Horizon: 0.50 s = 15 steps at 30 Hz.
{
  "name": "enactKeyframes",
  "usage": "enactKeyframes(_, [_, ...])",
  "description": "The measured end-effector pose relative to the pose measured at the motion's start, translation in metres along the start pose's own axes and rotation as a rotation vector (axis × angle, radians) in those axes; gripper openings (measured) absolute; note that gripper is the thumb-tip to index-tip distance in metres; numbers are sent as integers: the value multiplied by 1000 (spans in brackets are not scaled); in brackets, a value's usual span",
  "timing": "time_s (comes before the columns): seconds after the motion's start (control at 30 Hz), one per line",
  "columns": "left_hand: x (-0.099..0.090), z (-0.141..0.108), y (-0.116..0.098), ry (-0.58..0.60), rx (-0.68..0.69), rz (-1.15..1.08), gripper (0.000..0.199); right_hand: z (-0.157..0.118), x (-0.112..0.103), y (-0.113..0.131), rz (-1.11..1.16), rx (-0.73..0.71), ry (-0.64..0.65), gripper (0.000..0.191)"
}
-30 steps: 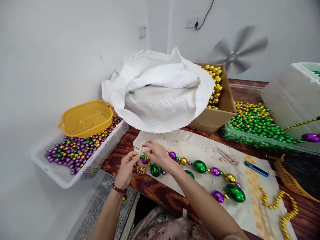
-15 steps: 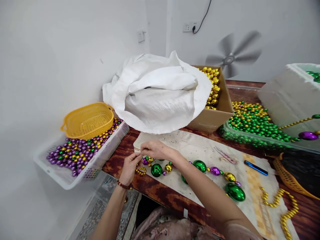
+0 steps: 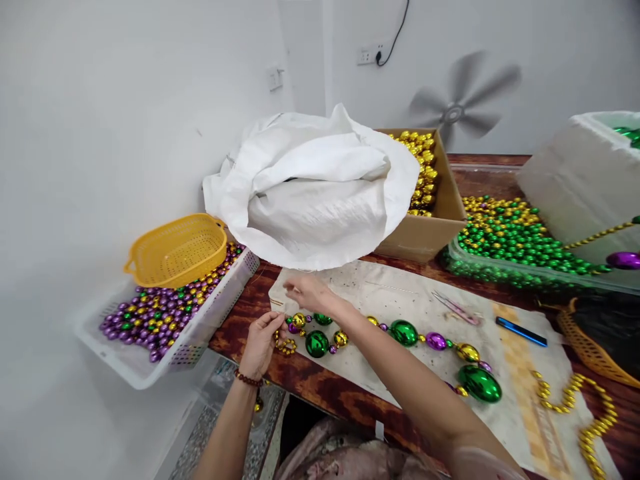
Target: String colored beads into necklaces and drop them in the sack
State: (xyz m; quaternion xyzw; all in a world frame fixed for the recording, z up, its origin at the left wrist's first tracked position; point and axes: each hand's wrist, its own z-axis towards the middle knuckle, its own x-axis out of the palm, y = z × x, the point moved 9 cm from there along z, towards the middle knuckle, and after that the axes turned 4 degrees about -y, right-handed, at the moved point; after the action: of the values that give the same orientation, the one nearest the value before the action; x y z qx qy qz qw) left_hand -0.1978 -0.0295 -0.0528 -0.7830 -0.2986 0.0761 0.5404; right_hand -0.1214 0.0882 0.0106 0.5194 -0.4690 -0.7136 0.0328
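Observation:
My left hand (image 3: 261, 341), a beaded bracelet on its wrist, is closed in a pinch at the left end of a bead garland (image 3: 317, 344) of large green, gold and purple beads. The garland runs right across a pale cloth (image 3: 345, 283), partly hidden under my right forearm. A small loop of gold beads (image 3: 286, 346) lies beside my left fingers. Just above and to the right, my right hand (image 3: 311, 295) hovers over the cloth with curled fingers. Whether a thread is in it I cannot make out.
Left stands a white basket (image 3: 150, 373) of small beads with a yellow basket (image 3: 175, 250) on it. A white sack (image 3: 320, 213) and a carton (image 3: 420, 237) are behind. Pink-handled snips (image 3: 457, 308), a blue tool (image 3: 521, 331) and gold beads (image 3: 597, 427) lie right.
My right hand has drawn apart from my left hand, moving slightly up and right. My left hand keeps its pinch at the garland's end. The view has shifted a little.

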Motion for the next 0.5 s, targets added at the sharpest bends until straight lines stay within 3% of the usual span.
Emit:
enactKeyframes(0.1, [-2, 2, -3, 26, 21, 23, 36, -21, 14, 1, 1, -65, 89, 18])
enactKeyframes(0.3, [-6, 5, -7, -2, 21, 0, 33, -46, 12, 7, -42, -99, 23, 20])
enactKeyframes(0.4, [-8, 7, -9, -3, 33, -12, 33, -56, 23, 11, 55, -188, 160, 15])
enactKeyframes(0.47, [-9, 6, -13, 4, 68, 31, 32, -56, 29, 5, 201, -154, 253, 17])
enactKeyframes(0.5, [-8, 5, -15, 19, 88, 69, 31, -51, 28, 0, 272, -113, 242, 23])
